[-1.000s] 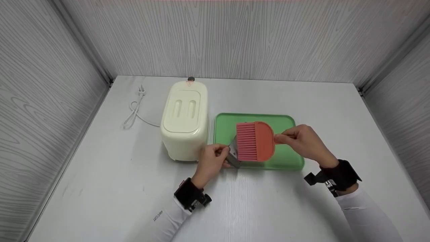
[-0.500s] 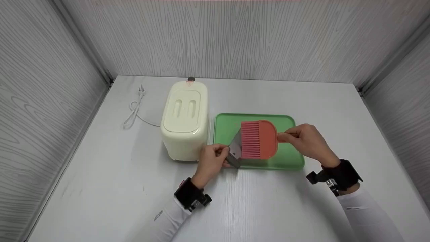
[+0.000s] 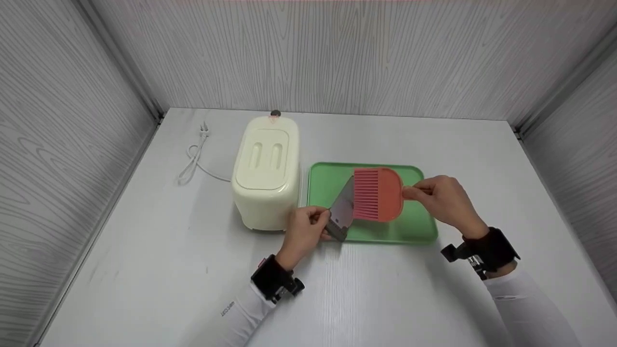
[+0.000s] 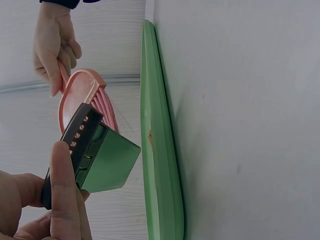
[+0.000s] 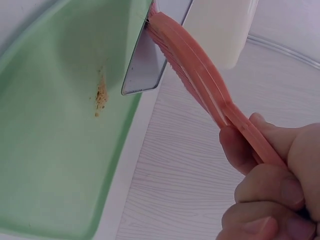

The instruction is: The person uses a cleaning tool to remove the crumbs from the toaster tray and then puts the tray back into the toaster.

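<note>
My left hand [image 3: 302, 231] pinches the dark grey edge of a shiny metal crumb tray [image 3: 341, 212], which tilts above the left part of a green serving tray [image 3: 414, 226]. With fingers and thumb, my right hand [image 3: 446, 205] grips the short handle of an orange brush [image 3: 391, 195]. Its pink bristles [image 3: 366, 193] point left and overlap the crumb tray's far end. In the right wrist view, the bristles meet the metal plate [image 5: 145, 70], and a small pile of brown crumbs [image 5: 101, 95] lies on the green tray below it.
A cream toaster [image 3: 265, 193] with a lid stands just left of the green tray, close to my left hand. Its white cord and plug [image 3: 193, 154] lie farther left. Grey wood-patterned walls [image 3: 337, 58] enclose the white table at the back and sides.
The brush has moved right and a little away from me along the crumb tray, uncovering more of the metal plate. My left hand and the crumb tray stay nearly still.
</note>
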`<control>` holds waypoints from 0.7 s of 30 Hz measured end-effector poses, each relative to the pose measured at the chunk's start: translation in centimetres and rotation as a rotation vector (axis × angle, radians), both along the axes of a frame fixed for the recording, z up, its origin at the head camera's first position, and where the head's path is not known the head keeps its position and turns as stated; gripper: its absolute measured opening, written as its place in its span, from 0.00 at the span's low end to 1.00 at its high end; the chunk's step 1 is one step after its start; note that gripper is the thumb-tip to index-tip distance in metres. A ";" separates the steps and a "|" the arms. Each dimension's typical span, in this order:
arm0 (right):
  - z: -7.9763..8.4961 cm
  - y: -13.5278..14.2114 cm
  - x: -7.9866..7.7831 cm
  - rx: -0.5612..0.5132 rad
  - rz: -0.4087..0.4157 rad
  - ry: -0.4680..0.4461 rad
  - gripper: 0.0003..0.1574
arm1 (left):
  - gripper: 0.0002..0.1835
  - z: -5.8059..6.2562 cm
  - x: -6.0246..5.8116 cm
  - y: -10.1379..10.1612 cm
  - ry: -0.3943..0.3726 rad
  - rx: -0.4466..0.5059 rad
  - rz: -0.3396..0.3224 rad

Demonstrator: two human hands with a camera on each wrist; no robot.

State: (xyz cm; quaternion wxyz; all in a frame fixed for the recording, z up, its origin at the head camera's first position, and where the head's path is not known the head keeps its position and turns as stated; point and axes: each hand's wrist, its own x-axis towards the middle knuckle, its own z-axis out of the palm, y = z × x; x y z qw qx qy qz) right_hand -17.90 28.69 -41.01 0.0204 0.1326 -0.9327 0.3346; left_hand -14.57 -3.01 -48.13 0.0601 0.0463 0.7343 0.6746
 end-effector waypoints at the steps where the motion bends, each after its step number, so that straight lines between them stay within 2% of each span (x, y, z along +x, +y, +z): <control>1: 0.0 0.0 0.0 0.005 -0.007 0.004 0.14 | 0.10 0.0 0.0 0.0 -0.001 0.000 0.001; 11: -0.1 0.3 -0.3 0.020 -0.018 0.037 0.15 | 0.09 0.2 0.1 0.0 -0.021 -0.012 0.004; 21: -0.5 0.5 -0.6 0.053 -0.088 0.071 0.19 | 0.10 0.2 0.0 0.0 0.000 0.004 0.007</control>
